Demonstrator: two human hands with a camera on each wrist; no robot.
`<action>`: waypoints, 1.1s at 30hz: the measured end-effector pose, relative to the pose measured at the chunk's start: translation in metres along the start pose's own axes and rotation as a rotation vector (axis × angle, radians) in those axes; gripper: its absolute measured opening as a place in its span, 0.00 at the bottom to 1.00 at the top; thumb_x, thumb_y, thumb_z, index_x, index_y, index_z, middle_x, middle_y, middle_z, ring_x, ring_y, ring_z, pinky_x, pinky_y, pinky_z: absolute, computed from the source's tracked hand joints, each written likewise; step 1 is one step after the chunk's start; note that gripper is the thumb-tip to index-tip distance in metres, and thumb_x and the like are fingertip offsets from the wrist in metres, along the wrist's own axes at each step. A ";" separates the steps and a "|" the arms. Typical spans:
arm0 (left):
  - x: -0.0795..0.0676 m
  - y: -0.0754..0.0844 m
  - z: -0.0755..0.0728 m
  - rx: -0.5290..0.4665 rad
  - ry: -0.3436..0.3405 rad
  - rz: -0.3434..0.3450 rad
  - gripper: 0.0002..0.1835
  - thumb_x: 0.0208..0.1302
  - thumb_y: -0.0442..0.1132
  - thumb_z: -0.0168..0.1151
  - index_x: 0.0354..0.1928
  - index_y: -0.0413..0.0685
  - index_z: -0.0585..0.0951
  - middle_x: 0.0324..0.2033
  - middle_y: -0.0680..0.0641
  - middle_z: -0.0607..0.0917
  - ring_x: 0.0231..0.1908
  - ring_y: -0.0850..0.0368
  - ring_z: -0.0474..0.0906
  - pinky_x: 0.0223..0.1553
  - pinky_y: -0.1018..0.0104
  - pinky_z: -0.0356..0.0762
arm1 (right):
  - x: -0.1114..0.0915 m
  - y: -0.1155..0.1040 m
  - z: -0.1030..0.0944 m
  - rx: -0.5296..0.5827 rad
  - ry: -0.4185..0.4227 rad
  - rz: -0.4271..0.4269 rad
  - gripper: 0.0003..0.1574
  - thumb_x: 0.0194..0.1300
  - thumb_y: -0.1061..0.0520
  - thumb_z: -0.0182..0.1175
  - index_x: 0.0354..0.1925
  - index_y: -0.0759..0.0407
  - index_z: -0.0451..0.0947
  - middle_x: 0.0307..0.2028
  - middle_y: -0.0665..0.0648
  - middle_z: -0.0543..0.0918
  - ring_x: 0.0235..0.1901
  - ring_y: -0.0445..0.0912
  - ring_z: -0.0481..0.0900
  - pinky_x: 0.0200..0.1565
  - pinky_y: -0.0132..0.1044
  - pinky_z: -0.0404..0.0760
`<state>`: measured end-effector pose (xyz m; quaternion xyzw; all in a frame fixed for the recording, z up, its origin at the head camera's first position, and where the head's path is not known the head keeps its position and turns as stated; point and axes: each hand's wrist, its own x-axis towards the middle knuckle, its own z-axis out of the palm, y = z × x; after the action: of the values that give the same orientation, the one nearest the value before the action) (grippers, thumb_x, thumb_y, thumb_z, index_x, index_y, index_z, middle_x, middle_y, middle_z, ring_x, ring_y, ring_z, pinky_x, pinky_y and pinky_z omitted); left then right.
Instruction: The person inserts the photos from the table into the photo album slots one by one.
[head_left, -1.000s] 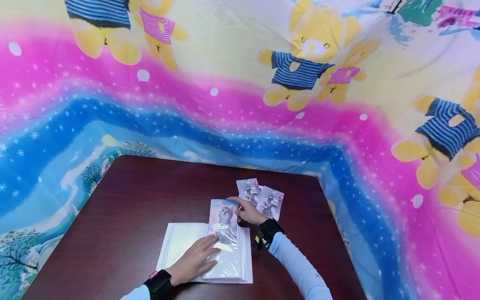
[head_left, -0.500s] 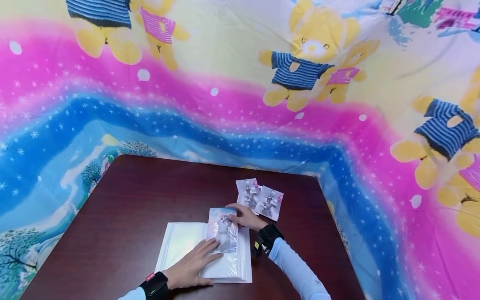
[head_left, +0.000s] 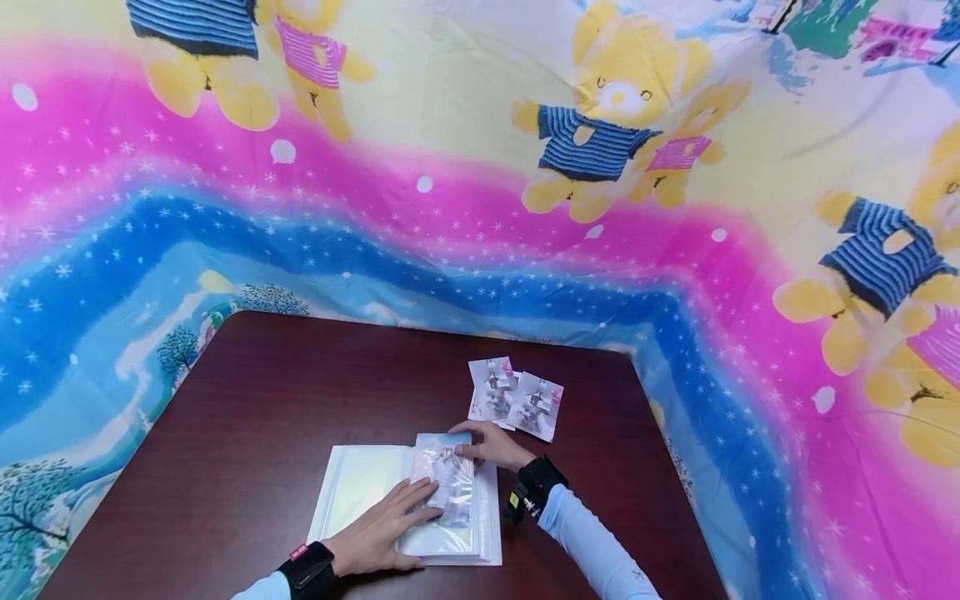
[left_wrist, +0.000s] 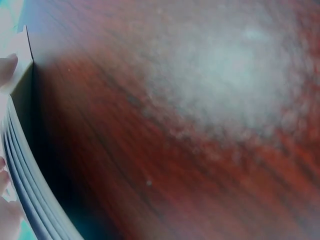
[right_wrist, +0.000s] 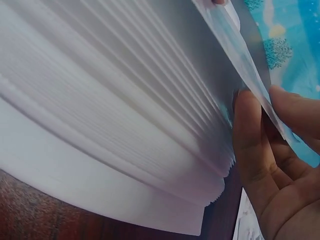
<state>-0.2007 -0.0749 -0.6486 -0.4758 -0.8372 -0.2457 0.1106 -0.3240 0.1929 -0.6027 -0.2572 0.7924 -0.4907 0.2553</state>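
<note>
A white photo album (head_left: 358, 487) lies spread on the table, a clear sleeve on its right page. Most of a kitten photo (head_left: 431, 443) sits beneath that shiny film, its top edge sticking out past the page. My right hand (head_left: 495, 444) pinches the photo near its upper right corner; the right wrist view has thumb and fingers (right_wrist: 248, 130) on either side of the thin sheet (right_wrist: 240, 52). Across the album's lower middle rests my left hand (head_left: 386, 529), fingers spread, fingertips at the photo's left side. The left wrist view catches only parts of its fingers beside the page edges (left_wrist: 35, 175).
Several other photos (head_left: 536, 406) lie overlapping on the dark wooden table (head_left: 300, 392), beyond my right hand. A printed cloth (head_left: 420, 208) with bears hangs behind and around the table. Thick layered album pages (right_wrist: 115, 110) fill much of the right wrist view.
The kitten photo has slid down toward me, deeper under the clear film, my right hand moving with it. My left hand has stayed on the album, its thumb spreading a little lower.
</note>
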 end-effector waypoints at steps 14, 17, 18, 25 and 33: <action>0.004 -0.003 -0.002 -0.033 0.007 0.009 0.39 0.53 0.60 0.74 0.63 0.47 0.76 0.69 0.36 0.67 0.69 0.40 0.62 0.62 0.39 0.65 | -0.006 -0.006 0.010 -0.054 0.026 -0.044 0.18 0.70 0.67 0.57 0.56 0.74 0.76 0.48 0.72 0.80 0.29 0.58 0.77 0.32 0.46 0.81; 0.005 -0.004 -0.001 -0.022 0.011 0.014 0.39 0.53 0.60 0.73 0.63 0.47 0.76 0.68 0.36 0.67 0.68 0.41 0.63 0.62 0.39 0.65 | -0.006 -0.001 0.009 -0.091 0.046 -0.056 0.17 0.70 0.65 0.58 0.55 0.71 0.79 0.46 0.67 0.82 0.26 0.49 0.73 0.30 0.32 0.75; 0.006 -0.004 0.000 -0.020 0.011 0.016 0.39 0.53 0.60 0.73 0.63 0.47 0.76 0.68 0.36 0.67 0.68 0.41 0.63 0.62 0.39 0.65 | -0.006 0.000 0.009 -0.102 0.052 -0.057 0.17 0.70 0.64 0.58 0.55 0.69 0.80 0.46 0.65 0.83 0.25 0.46 0.72 0.30 0.30 0.73; 0.009 -0.007 0.003 -0.005 0.041 0.051 0.40 0.50 0.59 0.75 0.62 0.47 0.77 0.67 0.37 0.69 0.68 0.42 0.64 0.61 0.39 0.66 | -0.007 0.006 0.009 -0.096 0.086 -0.019 0.14 0.69 0.59 0.62 0.51 0.61 0.84 0.41 0.57 0.85 0.27 0.41 0.75 0.30 0.30 0.74; 0.011 -0.005 0.004 -0.005 0.046 0.049 0.40 0.51 0.58 0.75 0.63 0.47 0.76 0.67 0.37 0.70 0.67 0.39 0.64 0.61 0.39 0.65 | -0.011 0.004 0.012 -0.131 0.138 -0.039 0.15 0.70 0.65 0.58 0.54 0.66 0.82 0.33 0.65 0.83 0.21 0.48 0.71 0.27 0.29 0.70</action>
<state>-0.2106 -0.0668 -0.6490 -0.4908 -0.8219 -0.2560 0.1344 -0.3091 0.1937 -0.6089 -0.2543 0.8332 -0.4594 0.1733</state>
